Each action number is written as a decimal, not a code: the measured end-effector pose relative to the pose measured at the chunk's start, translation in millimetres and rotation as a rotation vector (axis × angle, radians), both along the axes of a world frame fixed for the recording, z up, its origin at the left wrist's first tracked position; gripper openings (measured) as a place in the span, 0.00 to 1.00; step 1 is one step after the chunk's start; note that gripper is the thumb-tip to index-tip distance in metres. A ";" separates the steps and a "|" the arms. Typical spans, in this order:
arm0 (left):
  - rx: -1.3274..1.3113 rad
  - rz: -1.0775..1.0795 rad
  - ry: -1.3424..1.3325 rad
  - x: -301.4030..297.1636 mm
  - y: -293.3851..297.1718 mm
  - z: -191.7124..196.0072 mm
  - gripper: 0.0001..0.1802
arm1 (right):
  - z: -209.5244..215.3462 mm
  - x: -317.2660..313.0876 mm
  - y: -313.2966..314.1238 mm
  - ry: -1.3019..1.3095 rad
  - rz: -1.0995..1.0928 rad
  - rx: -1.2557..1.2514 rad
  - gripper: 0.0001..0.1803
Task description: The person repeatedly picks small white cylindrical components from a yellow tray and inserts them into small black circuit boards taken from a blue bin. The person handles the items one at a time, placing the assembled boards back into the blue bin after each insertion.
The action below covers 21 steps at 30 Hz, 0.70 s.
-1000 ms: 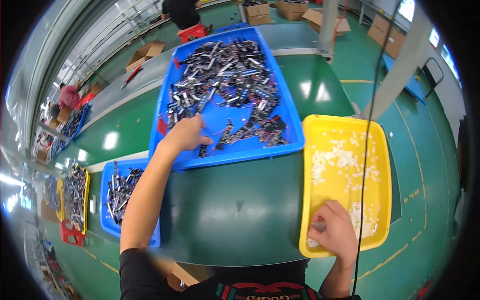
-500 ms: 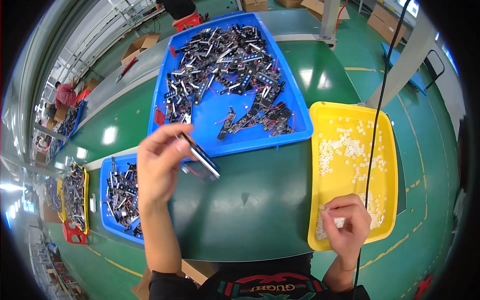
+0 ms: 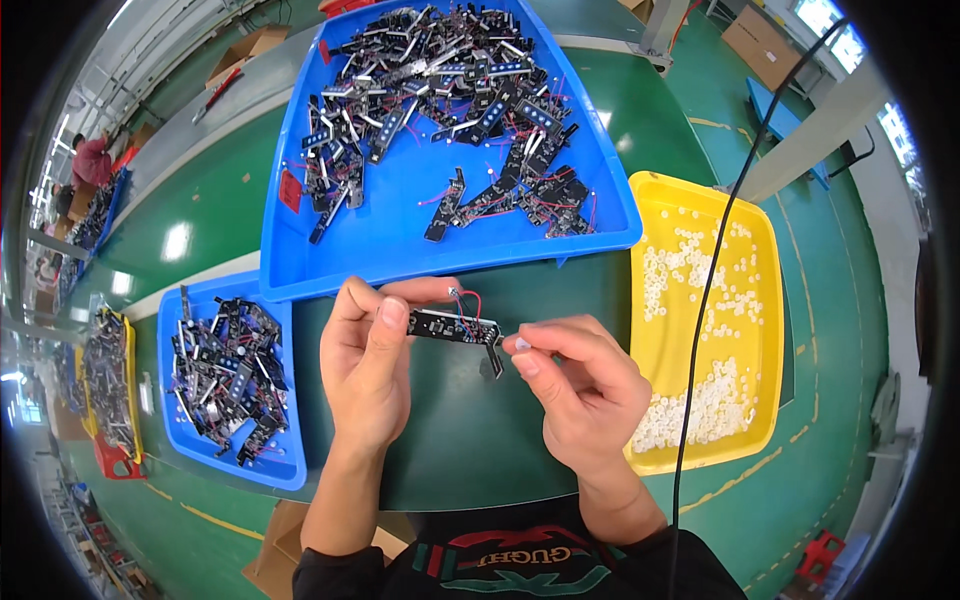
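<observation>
My left hand (image 3: 368,365) pinches the left end of a black circuit board (image 3: 445,326), held level above the green table. Red and dark wires loop up from the board, and a short black strip hangs down at its right end. My right hand (image 3: 590,385) holds a small white plastic ring (image 3: 522,344) between thumb and forefinger, close beside the board's right end. Whether the ring touches the board I cannot tell. To the right, a yellow tray (image 3: 638,300) holds loose white rings of the same sort, heaped at its near end.
Beyond my hands, a large blue tray (image 3: 400,235) carries many wired circuit boards. A smaller blue tray (image 3: 297,400) of boards stands at the left. One black cable (image 3: 712,270) hangs down across the yellow tray. Further left is another yellow tray (image 3: 133,380) with boards.
My right hand has left the yellow tray and come left to the board with a white ring. The board has turned from slanting to level, and my left hand has shifted right and down.
</observation>
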<state>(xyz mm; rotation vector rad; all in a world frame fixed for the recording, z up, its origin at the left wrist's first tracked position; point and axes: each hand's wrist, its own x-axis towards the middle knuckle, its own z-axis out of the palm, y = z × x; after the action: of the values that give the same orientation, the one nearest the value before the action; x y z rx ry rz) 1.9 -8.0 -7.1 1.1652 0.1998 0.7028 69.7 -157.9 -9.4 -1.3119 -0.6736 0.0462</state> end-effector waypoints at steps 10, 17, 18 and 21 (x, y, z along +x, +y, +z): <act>-0.392 -0.180 0.268 -9.0 -9.6 4.3 0.14 | -14.0 -1.3 3.8 0.154 0.112 0.009 0.09; -0.422 -0.135 0.276 -4.5 -22.3 20.1 0.16 | -12.1 1.9 1.7 0.291 0.187 0.086 0.10; -0.376 -0.122 0.250 -4.6 -23.6 19.9 0.18 | -12.5 1.5 1.9 0.300 0.183 0.105 0.10; -0.138 -0.184 0.227 -8.6 -14.7 8.8 0.20 | -13.6 0.9 1.7 0.294 0.174 0.124 0.10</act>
<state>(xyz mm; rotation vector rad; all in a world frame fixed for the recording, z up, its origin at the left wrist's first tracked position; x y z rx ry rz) -6.6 -22.7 1.8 1.1134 0.3227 0.3878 70.7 -156.2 -23.0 -1.0969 -0.5282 0.3273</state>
